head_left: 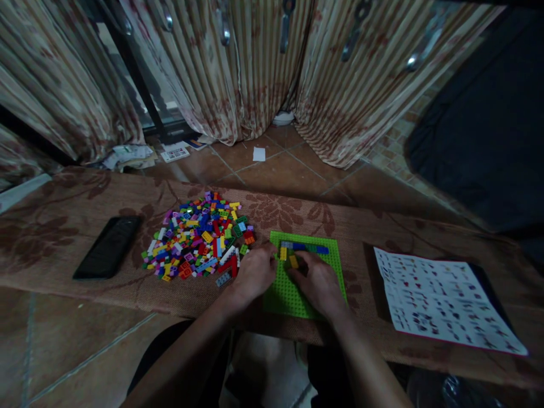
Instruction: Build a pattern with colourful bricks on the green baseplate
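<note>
A bright green baseplate lies on the cloth-covered surface. Along its far side runs a row of blue, green and grey bricks, with a yellow brick by the row's left end. My right hand is over the plate, its fingers pinching a small yellow and dark brick. At the plate's left edge is my left hand, fingers curled together; whatever they hold, if anything, is too small to make out. Left of it spreads a pile of mixed coloured bricks.
A black phone lies left of the pile. On the right is a white printed sheet with small pictures, over a dark flat object. Striped curtains hang beyond the tiled floor. A large dark shape stands at the upper right.
</note>
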`<state>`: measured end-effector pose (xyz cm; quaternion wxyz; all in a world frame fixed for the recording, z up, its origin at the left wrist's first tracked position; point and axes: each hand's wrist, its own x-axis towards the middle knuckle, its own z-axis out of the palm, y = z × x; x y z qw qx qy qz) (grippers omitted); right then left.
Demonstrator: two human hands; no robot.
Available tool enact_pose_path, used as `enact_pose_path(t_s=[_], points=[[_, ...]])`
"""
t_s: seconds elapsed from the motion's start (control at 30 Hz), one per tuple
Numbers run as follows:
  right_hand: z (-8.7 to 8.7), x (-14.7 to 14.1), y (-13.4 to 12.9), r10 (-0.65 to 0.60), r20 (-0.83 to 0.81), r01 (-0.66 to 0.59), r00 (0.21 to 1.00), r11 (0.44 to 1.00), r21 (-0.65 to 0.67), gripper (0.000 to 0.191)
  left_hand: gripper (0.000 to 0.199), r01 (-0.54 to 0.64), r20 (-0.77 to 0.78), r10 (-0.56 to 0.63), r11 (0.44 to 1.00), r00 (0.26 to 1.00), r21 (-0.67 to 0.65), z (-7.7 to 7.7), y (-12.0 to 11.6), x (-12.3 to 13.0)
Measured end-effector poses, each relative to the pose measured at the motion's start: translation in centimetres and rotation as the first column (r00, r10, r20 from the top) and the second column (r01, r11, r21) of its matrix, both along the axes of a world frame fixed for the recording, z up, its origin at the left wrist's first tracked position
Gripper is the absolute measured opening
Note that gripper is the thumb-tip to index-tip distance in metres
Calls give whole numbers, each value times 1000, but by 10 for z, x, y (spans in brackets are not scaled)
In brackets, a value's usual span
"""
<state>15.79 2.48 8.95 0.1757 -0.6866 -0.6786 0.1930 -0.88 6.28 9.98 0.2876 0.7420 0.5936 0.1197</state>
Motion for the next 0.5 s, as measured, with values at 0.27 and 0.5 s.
enact_pose_path(t_s=[0.27, 0.5], points=[[2, -10, -9, 39, -49, -41, 998, 999, -30, 24, 26, 40, 44, -39, 999, 998, -3, 0, 0, -3], [-5, -23, -8, 2, 0, -2, 1000, 998, 57, 28, 29, 26, 109, -18, 997, 994, -71, 7, 1, -5]])
